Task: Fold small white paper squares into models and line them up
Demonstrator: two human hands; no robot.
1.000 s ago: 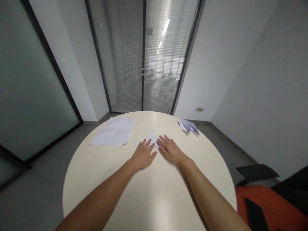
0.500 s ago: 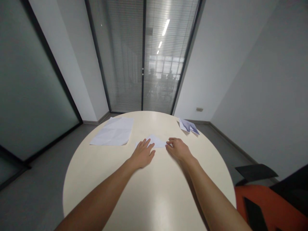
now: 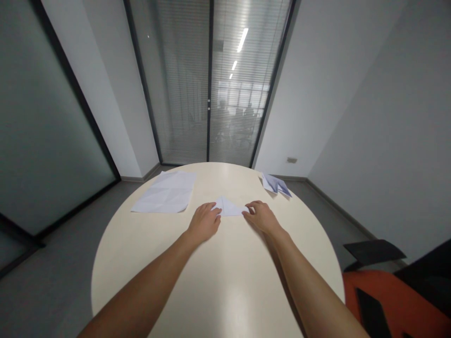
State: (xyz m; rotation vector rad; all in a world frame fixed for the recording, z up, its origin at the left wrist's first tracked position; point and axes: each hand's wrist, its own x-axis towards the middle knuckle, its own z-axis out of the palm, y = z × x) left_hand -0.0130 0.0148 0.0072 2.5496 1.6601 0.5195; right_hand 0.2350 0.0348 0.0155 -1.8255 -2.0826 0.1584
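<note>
A small white sheet of paper folded into a triangle (image 3: 229, 207) lies flat on the table between my hands, its peak pointing away from me. A crease runs down from the peak. My left hand (image 3: 205, 221) is at its left corner, fingers curled in and closed on the edge. At the right corner, my right hand (image 3: 261, 217) pinches the paper between thumb and fingers. The fingers partly cover both corners.
A round cream table (image 3: 211, 291) fills the middle. White sheets (image 3: 165, 192) lie at its far left, and a folded paper piece (image 3: 276, 184) stands near the far right edge. An orange chair (image 3: 391, 300) is at the right. Glass panels (image 3: 207, 94) with blinds rise behind.
My left hand has drawn back to the left and its spread fingers have curled onto the left corner, uncovering more of the paper. The right hand has barely moved.
</note>
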